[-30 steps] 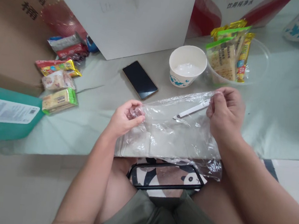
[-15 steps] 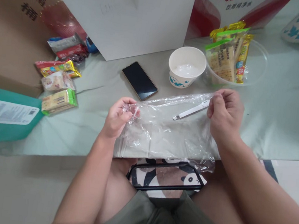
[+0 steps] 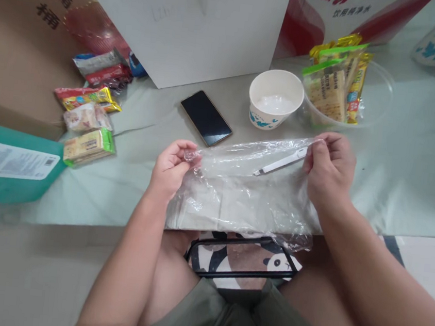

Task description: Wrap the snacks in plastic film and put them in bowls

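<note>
Both my hands stretch a clear plastic sheet above the front of the table. My left hand is closed, pinching the bunched left corner between thumb and fingers. The upper right corner is pinched by my right hand. A white utility knife shows beside the right fingers, its blade end pointing left. The knife's other end reaches the right fingers; I cannot tell whether they touch it. The sheet's lower right edge hangs over the table edge.
A phone and a paper cup stand beyond the sheet. Wrapped biscuits fill a clear plastic bowl. More snack packs lie left, near a green jug and a cardboard box. A white box is behind.
The sheet is spread a little flatter near my left hand, whose fingers have shifted on the corner. The view has moved slightly; the knife keeps its place by my right hand.
</note>
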`<state>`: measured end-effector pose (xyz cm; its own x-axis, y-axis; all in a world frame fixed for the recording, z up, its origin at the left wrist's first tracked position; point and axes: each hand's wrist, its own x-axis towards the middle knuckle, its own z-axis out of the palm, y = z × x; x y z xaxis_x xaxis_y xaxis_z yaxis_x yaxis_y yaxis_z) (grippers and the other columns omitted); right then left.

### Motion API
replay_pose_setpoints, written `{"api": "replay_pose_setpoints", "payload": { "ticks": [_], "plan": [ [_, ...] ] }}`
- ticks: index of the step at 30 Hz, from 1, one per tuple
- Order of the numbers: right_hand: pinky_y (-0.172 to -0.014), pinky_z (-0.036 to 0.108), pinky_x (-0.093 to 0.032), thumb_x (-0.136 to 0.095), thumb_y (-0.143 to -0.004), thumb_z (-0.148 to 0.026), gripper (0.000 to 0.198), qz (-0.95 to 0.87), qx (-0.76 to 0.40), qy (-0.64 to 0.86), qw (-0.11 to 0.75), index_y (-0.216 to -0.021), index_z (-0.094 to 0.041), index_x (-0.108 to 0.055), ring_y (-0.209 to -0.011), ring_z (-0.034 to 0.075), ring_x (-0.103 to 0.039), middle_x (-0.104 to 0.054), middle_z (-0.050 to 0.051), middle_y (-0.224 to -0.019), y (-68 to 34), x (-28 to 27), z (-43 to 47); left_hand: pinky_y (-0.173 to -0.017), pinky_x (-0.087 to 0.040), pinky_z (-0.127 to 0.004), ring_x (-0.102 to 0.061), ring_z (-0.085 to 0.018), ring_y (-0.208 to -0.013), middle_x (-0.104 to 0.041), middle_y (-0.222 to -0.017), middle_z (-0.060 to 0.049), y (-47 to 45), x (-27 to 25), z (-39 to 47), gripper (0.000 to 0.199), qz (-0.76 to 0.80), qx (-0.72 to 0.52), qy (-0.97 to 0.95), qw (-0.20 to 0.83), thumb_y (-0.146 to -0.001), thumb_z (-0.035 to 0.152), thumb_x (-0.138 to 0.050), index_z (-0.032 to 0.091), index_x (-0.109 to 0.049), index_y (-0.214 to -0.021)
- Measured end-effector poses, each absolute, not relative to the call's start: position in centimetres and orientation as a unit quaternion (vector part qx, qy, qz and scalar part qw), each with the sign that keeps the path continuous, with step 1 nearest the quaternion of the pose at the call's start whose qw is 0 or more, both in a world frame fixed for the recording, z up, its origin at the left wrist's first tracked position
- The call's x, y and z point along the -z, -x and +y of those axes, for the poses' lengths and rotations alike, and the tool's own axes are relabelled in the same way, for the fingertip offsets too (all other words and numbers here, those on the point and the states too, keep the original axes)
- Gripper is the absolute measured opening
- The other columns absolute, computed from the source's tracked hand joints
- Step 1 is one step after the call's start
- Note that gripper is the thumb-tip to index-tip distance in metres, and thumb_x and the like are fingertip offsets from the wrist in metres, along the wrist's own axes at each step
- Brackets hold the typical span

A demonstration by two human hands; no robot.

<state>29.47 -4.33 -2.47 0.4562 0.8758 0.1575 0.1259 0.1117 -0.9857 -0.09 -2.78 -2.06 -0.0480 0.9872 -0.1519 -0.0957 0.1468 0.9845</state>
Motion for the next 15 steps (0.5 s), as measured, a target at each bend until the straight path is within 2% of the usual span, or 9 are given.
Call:
{"api": "replay_pose_setpoints", "payload": {
  "ticks": [5, 10, 15],
  "plan": [
    [-0.04, 0.031, -0.024, -0.067, -0.09, -0.044, 0.022, -0.428, -0.311, 0.59, 0.61, -0.082, -0.028, -0.055, -0.042, 0.011, -0.036, -0.046, -0.006, -0.057, -29.56, 2.56, -4.42, -0.061, -0.056, -0.024, -0.067, -0.014, -0.068, -0.067, -0.07, 0.0, 0.33, 1.38, -2.61, 0.037, 0.49, -0.525, -0.376, 0.586, -0.05, 0.007, -0.063, 0.021, -0.066, -0.084],
    [-0.04, 0.03, -0.027, -0.065, -0.093, -0.05, 0.026, -0.451, -0.298, 0.591, 0.599, -0.083, -0.028, -0.054, -0.043, 0.012, -0.038, -0.045, -0.006, -0.058, -29.6, 2.65, -4.6, -0.058, -0.053, -0.023, -0.064, -0.012, -0.061, -0.067, -0.068, 0.001, 0.21, 1.33, -2.6, 0.029, 0.49, -0.527, -0.386, 0.578, -0.057, 0.016, -0.077, 0.021, -0.066, -0.083],
    [-0.04, 0.028, -0.03, -0.062, -0.093, -0.048, 0.022, -0.442, -0.325, 0.585, 0.597, -0.089, -0.028, -0.054, -0.042, 0.011, -0.041, -0.051, -0.005, -0.061, -29.77, 2.97, -4.64, -0.052, -0.049, -0.02, -0.06, -0.01, -0.055, -0.065, -0.066, 0.002, 0.04, 1.95, -2.49, 0.034, 0.515, -0.52, -0.402, 0.55, -0.063, 0.034, -0.089, 0.021, -0.063, -0.081]
  ]
}}
